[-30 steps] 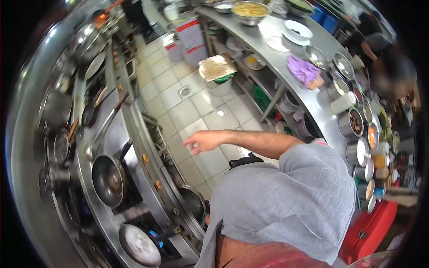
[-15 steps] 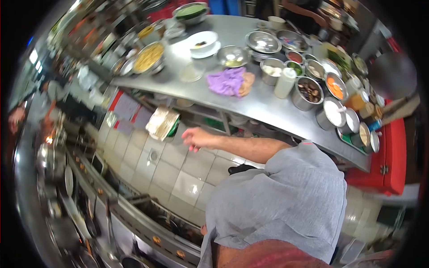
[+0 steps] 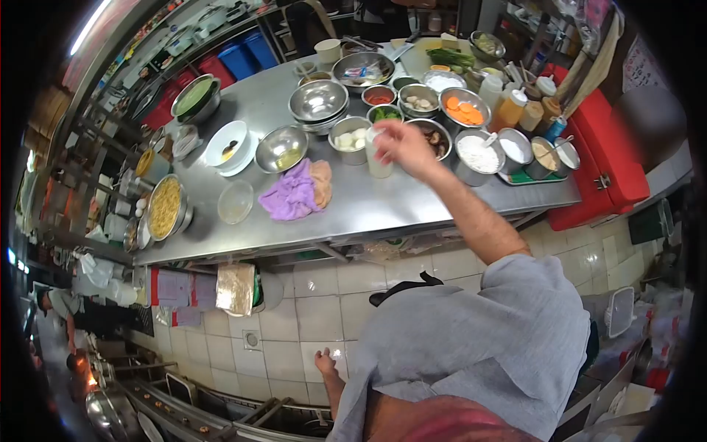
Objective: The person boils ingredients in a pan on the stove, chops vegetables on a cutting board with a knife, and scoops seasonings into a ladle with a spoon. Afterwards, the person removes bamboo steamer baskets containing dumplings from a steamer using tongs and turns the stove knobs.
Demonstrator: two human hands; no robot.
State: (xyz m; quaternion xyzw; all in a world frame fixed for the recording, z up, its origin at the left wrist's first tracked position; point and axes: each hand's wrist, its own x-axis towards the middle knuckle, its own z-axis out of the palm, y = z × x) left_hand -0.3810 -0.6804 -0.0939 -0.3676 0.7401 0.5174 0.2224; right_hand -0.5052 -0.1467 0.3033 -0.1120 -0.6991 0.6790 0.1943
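Observation:
My right hand (image 3: 403, 149) is over the steel counter (image 3: 353, 214), at the clear squeeze bottle (image 3: 380, 166) with pale contents. Its fingers are loosely bent and apart, overlapping the bottle's upper part; contact is not clear. Around it stand a steel pot of white round pieces (image 3: 349, 141), a bowl of chopped greens (image 3: 385, 113), a pot of dark brown pieces (image 3: 440, 140) and a pot of white powder (image 3: 479, 152). My left hand (image 3: 325, 362) hangs low over the tiled floor, fingers loosely apart, holding nothing visible.
A purple cloth (image 3: 287, 193) beside a tan one, a steel bowl (image 3: 282, 149), a white bowl (image 3: 227, 144) and a noodle bowl (image 3: 165, 208) stand leftward. A red cooler (image 3: 604, 162) is at right. A stove edge (image 3: 169, 412) runs behind; flames and a person (image 3: 74, 306) are at far left.
My right hand has moved from above the floor to the squeeze bottle on the counter. The view has turned, and my left hand has come into sight.

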